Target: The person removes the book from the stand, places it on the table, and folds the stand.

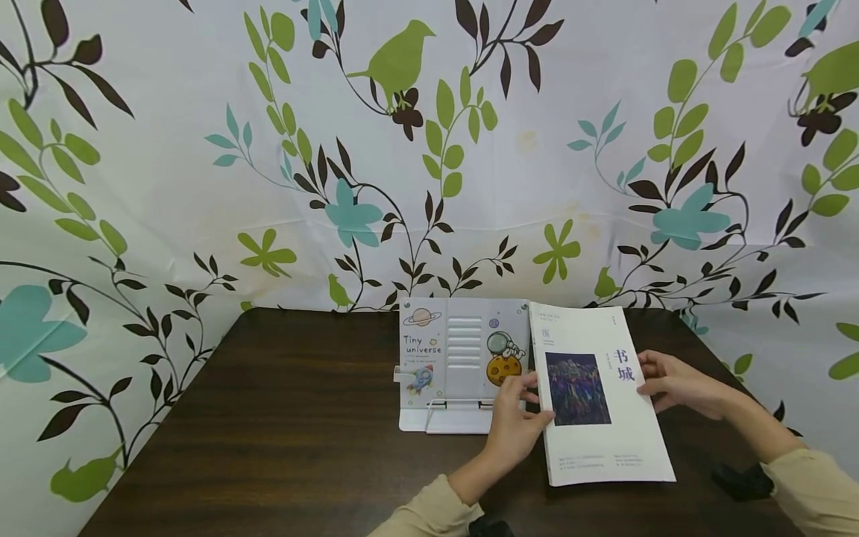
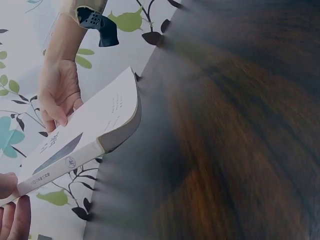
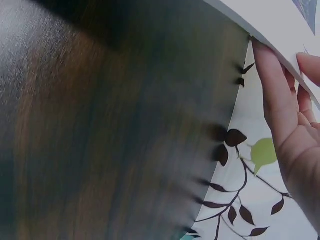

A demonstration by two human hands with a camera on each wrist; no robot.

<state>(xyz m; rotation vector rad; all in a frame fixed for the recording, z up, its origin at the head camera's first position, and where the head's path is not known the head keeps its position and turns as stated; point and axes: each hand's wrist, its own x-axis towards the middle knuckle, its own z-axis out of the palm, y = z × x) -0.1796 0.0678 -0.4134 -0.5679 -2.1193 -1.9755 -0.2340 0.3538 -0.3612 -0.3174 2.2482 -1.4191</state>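
Observation:
Both hands hold a white paperback book (image 1: 637, 440) with a dark picture on its cover, at the right of the table. My left hand (image 1: 515, 425) pinches the spine side, thumb on the cover and fingers beneath. On the opposite edge, my right hand (image 1: 681, 382) grips with its thumb on top; its fingers (image 3: 272, 85) reach under the book in the right wrist view. The spine, with small print and a round logo, faces the left wrist view. Just left of the book stands a white book stand (image 1: 463, 373) with space drawings, partly hidden by the book and left hand.
The dark wooden table (image 1: 288, 418) extends to the left and front. A cloth (image 1: 483, 246) printed with leaves and birds hangs behind it. Dark straps show at both wrists, one a black wrist mount (image 1: 741, 481) on the right.

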